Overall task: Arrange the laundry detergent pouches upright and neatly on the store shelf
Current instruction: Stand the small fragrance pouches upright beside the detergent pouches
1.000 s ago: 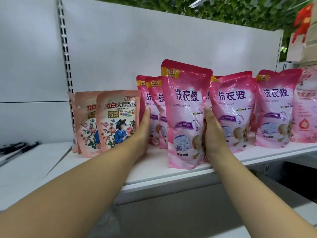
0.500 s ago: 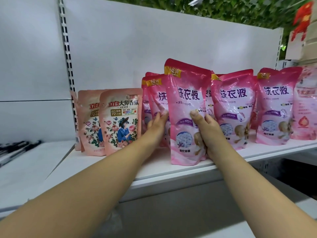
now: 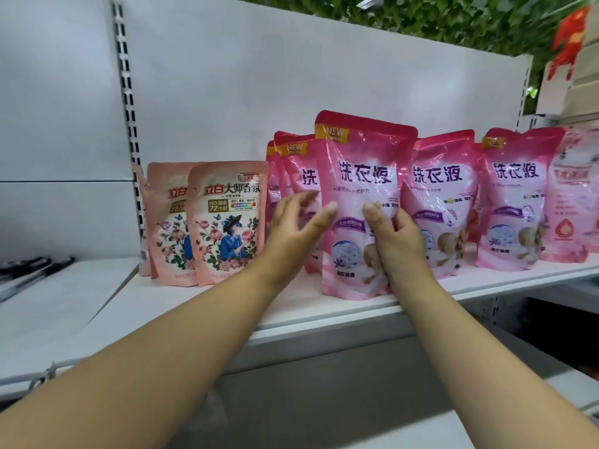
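A tall pink detergent pouch (image 3: 359,176) stands upright at the front edge of the white shelf (image 3: 201,315). My right hand (image 3: 397,244) grips its right side, thumb pressed on the front. My left hand (image 3: 291,228) is spread at its left edge, the thumb tip touching the pouch and the fingers blurred in front of the pink pouches behind it (image 3: 293,170). More pink pouches of the same kind (image 3: 444,202) (image 3: 515,202) stand upright in a row to the right.
Two peach floral pouches (image 3: 227,222) (image 3: 168,225) stand upright to the left, beside the slotted shelf upright (image 3: 128,124). A paler pink pouch (image 3: 573,202) is at the far right. Black pens (image 3: 32,270) lie on the neighbouring shelf at left.
My left hand left the pouches behind and came right to the front pouch's left edge. My right hand shifted up its right side, thumb now on the front. The pouch stayed upright.
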